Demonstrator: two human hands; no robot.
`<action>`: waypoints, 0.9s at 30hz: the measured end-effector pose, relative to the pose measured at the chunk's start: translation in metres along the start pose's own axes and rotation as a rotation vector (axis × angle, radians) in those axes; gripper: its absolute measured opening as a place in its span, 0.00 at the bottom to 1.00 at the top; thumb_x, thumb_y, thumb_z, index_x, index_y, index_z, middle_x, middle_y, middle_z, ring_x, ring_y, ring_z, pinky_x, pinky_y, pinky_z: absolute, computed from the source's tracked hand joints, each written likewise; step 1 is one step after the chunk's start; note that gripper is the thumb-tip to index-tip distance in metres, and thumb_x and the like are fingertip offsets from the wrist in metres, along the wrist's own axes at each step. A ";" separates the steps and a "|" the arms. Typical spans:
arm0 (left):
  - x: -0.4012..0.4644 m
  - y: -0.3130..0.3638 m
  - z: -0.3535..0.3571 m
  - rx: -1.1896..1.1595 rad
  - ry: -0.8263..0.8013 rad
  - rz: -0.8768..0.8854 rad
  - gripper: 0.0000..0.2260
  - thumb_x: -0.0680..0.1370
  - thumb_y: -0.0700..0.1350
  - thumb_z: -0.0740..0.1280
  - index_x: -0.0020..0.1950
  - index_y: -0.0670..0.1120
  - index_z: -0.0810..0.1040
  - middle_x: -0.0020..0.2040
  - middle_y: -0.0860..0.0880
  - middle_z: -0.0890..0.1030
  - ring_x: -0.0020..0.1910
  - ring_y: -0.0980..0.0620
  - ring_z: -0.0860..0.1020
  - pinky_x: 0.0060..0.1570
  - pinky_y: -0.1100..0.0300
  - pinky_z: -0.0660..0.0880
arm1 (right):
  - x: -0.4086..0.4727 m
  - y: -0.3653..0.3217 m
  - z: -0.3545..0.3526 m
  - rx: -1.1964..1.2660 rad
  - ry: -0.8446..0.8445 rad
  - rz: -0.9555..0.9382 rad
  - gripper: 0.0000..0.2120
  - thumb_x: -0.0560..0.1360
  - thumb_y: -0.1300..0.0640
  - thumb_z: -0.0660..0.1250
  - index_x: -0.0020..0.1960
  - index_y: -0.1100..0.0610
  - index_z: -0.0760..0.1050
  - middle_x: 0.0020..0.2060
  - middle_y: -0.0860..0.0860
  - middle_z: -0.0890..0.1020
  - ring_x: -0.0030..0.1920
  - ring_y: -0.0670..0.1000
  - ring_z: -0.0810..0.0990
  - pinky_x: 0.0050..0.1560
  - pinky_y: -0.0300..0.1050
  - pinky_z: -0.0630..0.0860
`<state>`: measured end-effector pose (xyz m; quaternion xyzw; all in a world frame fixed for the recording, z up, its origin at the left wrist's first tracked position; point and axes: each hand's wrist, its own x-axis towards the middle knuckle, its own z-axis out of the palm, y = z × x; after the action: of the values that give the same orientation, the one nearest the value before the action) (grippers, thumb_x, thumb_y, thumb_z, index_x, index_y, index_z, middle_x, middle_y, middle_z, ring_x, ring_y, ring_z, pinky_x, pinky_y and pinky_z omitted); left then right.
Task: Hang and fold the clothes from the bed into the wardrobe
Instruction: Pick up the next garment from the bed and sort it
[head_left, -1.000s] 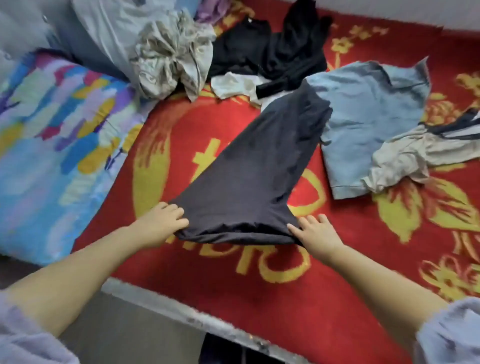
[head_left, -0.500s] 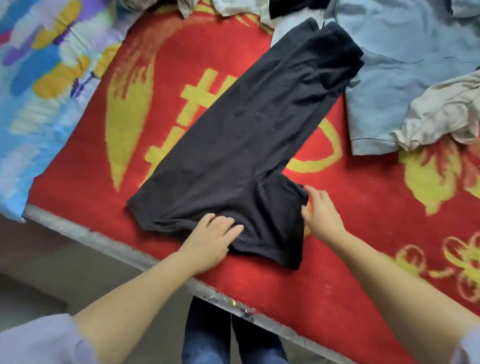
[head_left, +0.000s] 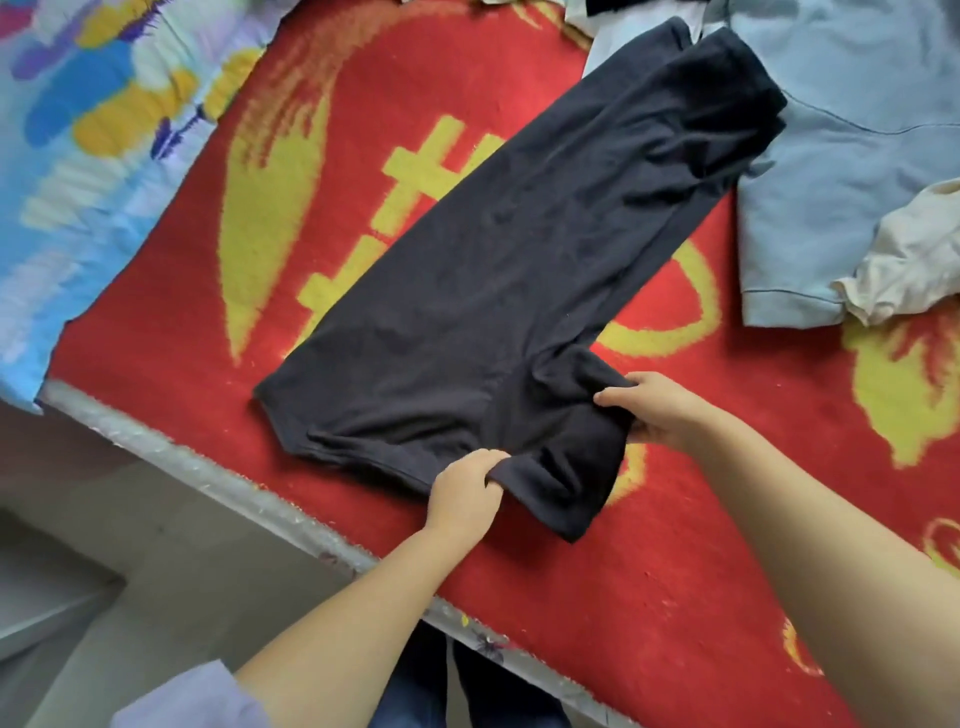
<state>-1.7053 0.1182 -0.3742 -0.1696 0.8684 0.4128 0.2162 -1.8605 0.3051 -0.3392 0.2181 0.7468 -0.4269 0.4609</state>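
A dark grey garment (head_left: 509, 280) lies spread diagonally on the red and yellow blanket (head_left: 363, 114) of the bed, its long part running up to the right. At its near end a short flap sticks out toward me. My left hand (head_left: 467, 493) pinches the near edge of that flap. My right hand (head_left: 654, 410) grips the flap's right side, fingers curled into the cloth. A light blue garment (head_left: 841, 171) and a crumpled cream one (head_left: 914, 260) lie at the right.
A multicoloured quilt (head_left: 88, 135) covers the bed's left side. The bed's grey front edge (head_left: 218, 473) runs diagonally below the blanket, with grey floor (head_left: 130, 545) to the left. My legs in blue jeans (head_left: 415, 675) stand against the edge.
The view dropped toward the bed's front edge. The garment was laid flat, and both hands went from resting at its near end to gripping the flap.
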 end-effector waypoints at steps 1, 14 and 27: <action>-0.003 -0.002 -0.006 -0.154 0.014 -0.101 0.18 0.74 0.32 0.59 0.56 0.46 0.80 0.52 0.51 0.82 0.55 0.49 0.78 0.53 0.60 0.71 | -0.002 -0.014 0.003 0.081 -0.018 0.009 0.04 0.76 0.62 0.66 0.51 0.59 0.72 0.43 0.55 0.79 0.34 0.47 0.80 0.33 0.40 0.78; -0.009 -0.033 -0.088 -0.541 0.297 -0.595 0.15 0.82 0.49 0.56 0.42 0.42 0.72 0.32 0.47 0.77 0.28 0.46 0.76 0.36 0.51 0.75 | -0.016 -0.033 0.146 -0.643 0.132 -0.561 0.32 0.74 0.63 0.59 0.76 0.55 0.56 0.71 0.55 0.68 0.71 0.55 0.67 0.71 0.52 0.63; 0.081 -0.067 -0.163 0.305 0.103 -0.176 0.32 0.78 0.55 0.63 0.78 0.47 0.53 0.75 0.45 0.59 0.74 0.45 0.59 0.68 0.48 0.60 | -0.024 -0.031 0.196 -0.893 -0.325 -0.876 0.43 0.71 0.63 0.62 0.79 0.48 0.45 0.78 0.49 0.40 0.74 0.56 0.60 0.74 0.54 0.59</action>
<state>-1.7810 -0.0603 -0.3669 -0.2310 0.9126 0.2466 0.2300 -1.7729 0.1258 -0.3456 -0.3870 0.7930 -0.2513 0.3978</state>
